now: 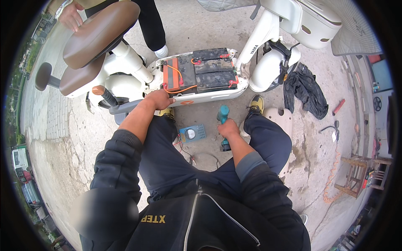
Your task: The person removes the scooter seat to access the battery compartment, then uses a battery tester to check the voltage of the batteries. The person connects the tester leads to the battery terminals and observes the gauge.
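Note:
A white electric scooter (217, 99) stands across in front of me, its floor open over several black batteries (213, 79) with red terminal caps and orange wires (180, 89). At the near left corner of this battery bay is my left hand (159, 99), fingers curled by a wire end; what they hold, if anything, is hidden. My right hand (229, 128) grips a teal cordless drill (223, 111) by its handle, above the ground between my legs. Below the bay lies a blue tester (193, 133) with a round dial and thin leads.
Another person's hand (71, 17) rests by the brown seat (100, 31) at upper left. On the right lie a black cloth (305, 92), a red tube-like item (338, 107) and a coiled orange hose (333, 184) near a wooden stool (356, 175). A pale panel (279, 121) sits beside my right leg.

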`<control>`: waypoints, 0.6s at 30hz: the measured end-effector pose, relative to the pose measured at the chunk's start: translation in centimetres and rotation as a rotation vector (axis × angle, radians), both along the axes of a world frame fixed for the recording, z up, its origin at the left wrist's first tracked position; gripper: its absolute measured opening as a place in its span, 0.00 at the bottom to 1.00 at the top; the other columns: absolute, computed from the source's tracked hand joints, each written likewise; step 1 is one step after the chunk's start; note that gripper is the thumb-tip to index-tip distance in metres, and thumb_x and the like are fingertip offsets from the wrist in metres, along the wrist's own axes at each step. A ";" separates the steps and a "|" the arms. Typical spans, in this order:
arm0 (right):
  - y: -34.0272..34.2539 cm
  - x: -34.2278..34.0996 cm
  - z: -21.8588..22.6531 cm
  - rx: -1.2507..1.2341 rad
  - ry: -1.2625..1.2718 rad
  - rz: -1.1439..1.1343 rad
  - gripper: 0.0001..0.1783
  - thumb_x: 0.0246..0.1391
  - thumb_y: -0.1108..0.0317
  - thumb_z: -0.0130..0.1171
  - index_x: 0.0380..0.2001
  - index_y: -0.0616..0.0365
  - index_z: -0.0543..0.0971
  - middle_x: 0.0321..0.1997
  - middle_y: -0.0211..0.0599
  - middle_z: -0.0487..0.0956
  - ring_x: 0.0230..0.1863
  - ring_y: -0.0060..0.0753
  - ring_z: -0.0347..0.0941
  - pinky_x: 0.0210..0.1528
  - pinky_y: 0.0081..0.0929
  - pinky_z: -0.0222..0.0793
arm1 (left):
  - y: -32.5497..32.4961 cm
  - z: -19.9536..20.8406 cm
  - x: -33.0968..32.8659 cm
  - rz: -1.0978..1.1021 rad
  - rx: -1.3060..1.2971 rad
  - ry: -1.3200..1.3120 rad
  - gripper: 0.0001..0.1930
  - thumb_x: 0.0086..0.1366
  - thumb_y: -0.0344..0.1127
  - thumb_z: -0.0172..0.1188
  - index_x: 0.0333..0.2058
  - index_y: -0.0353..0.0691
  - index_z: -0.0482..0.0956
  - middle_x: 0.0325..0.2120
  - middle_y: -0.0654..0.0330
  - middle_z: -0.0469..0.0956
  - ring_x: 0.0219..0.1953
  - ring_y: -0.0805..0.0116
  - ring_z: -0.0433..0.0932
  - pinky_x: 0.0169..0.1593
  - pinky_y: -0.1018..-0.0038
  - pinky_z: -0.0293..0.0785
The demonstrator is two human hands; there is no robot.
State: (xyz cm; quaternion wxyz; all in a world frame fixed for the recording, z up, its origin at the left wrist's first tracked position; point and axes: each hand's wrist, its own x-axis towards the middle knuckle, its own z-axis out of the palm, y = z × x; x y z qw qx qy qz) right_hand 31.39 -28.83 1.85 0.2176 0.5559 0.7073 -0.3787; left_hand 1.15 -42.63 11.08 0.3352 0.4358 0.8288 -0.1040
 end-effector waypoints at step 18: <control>0.1 0.0 -0.4 -0.017 0.001 -0.003 0.28 0.52 0.58 0.66 0.55 0.60 0.79 0.57 0.52 0.82 0.60 0.54 0.78 0.61 0.46 0.74 | -0.1 -0.4 -0.3 -0.003 0.006 -0.023 0.28 0.73 0.58 0.50 0.42 0.38 0.88 0.45 0.45 0.83 0.52 0.45 0.80 0.58 0.55 0.73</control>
